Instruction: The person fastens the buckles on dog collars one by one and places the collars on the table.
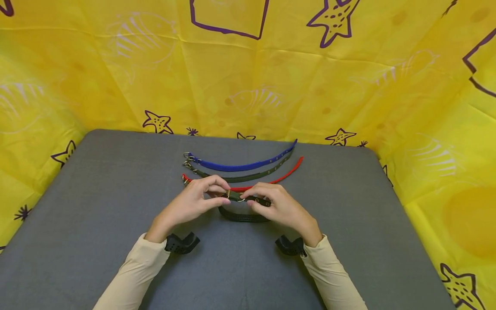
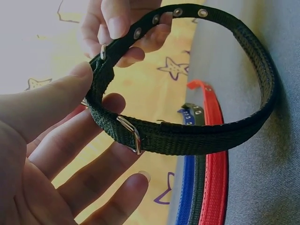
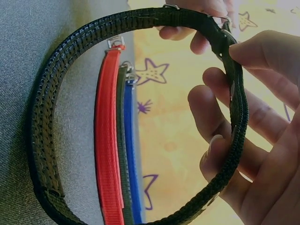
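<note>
Dark green collar point(image 1: 243, 211) looped, held mid-table near edge; left hand point(image 1: 191, 204) pinches buckle end, right hand point(image 1: 280, 206) pinches eyelet strap. Buckling appears underway; next likely needs prong seated in eyelet. Red collar point(image 1: 279, 177), second green collar point(image 1: 248, 177), blue collar point(image 1: 240, 165) lie beyond.

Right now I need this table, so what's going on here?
A person holds a dark collar looped into a ring, the left hand and right hand both pinching it at the buckle. Behind it on the grey mat, a red collar, a second dark collar and a blue collar lie unbuckled side by side.
</note>
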Available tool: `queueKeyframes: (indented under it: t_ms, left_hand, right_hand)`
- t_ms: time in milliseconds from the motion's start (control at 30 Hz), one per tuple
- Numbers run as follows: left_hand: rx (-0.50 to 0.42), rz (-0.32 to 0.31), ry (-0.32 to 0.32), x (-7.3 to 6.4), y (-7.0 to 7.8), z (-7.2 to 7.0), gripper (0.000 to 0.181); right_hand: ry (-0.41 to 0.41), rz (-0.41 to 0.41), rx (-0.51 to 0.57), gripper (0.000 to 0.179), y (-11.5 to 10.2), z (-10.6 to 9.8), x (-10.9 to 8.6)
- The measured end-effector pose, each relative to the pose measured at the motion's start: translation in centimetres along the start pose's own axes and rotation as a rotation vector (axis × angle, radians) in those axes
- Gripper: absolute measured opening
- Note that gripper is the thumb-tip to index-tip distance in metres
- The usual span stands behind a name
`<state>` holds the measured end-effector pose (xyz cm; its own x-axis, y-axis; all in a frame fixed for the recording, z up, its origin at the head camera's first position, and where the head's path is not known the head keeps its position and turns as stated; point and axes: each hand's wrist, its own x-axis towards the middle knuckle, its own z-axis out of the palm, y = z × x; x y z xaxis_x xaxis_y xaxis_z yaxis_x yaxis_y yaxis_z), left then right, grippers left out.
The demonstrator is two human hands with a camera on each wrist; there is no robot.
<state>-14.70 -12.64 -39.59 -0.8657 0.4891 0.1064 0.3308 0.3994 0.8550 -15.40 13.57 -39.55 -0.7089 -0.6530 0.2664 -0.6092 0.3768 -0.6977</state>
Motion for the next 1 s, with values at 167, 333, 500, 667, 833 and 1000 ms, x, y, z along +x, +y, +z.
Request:
queueKeyframes:
  t_ms: [167,333,500,667,833,1000]
  left_hand:
    - [0.000,0.014,-0.007,0.1,0.2,0.3,0.025]
    - [-0.011,-0.002,-0.010,0.1,0.4,0.6,0.025]
    - [-0.005,-0.003,-0.005,0.1,0.3,0.5,0.023]
    - [-0.004,-0.010,-0.003,0.1,0.2,0.3,0.018]
    - [-0.006,-0.018,-0.011,0.2,0.2,0.5,0.016]
    - [-0.006,-0.016,-0.011,0.2,0.3,0.3,0.014]
  right_hand:
    - [0.012,-0.036,-0.020,0.018,0.0,0.2,0.0]
    - [0.050,-0.048,-0.042,0.014,0.0,0.6,0.1]
    - [0.071,-0.017,-0.054,0.012,0.0,0.8,0.1]
    - [0.083,-0.018,-0.043,0.012,0.2,1.0,0.2]
    - [0.109,-0.046,-0.022,0.012,0.3,1.2,0.3]
    - [0.129,-0.076,-0.010,0.011,0.4,1.3,0.3]
